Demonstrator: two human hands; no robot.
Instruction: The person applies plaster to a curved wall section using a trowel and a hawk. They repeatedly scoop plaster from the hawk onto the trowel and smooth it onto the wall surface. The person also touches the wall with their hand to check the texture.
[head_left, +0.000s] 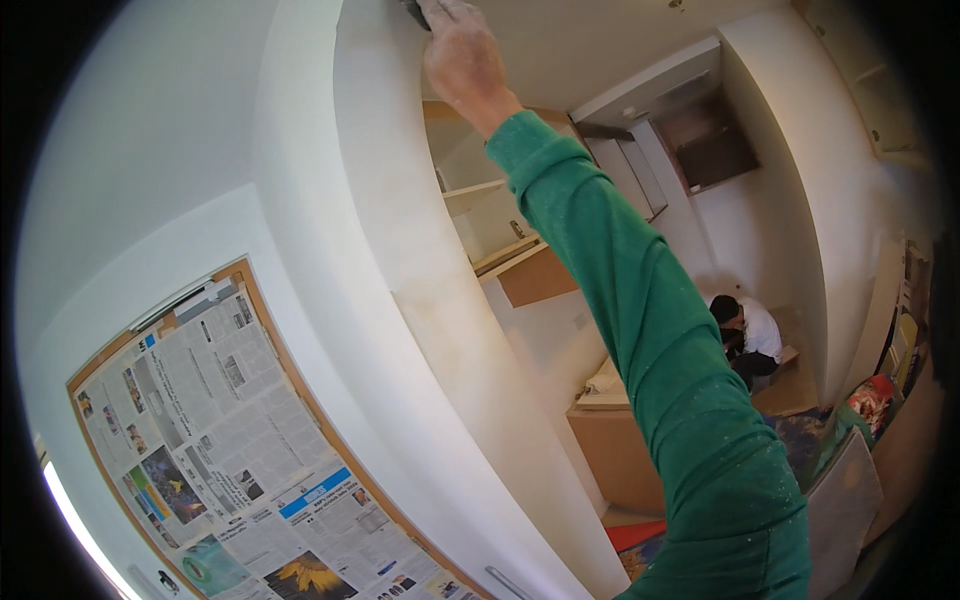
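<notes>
My right hand (466,58) is raised high at the top edge, at the end of a green sleeve (640,300) speckled with white. Its fingers are closed on a dark hand tool (416,12), held against the upper part of a white wall corner (385,120). Most of that tool is cut off by the picture's edge, so its exact kind does not show. Below the hand, the wall edge has a yellowish, patchy stretch (450,320). My left hand is out of the picture.
A wood-framed panel covered with newspaper (230,430) is at the left. Open cupboard shelves (475,197) and a brown cabinet (615,455) stand behind my arm. Farther back, a person in a white top (760,332) crouches. Boards (845,505) lean at the right.
</notes>
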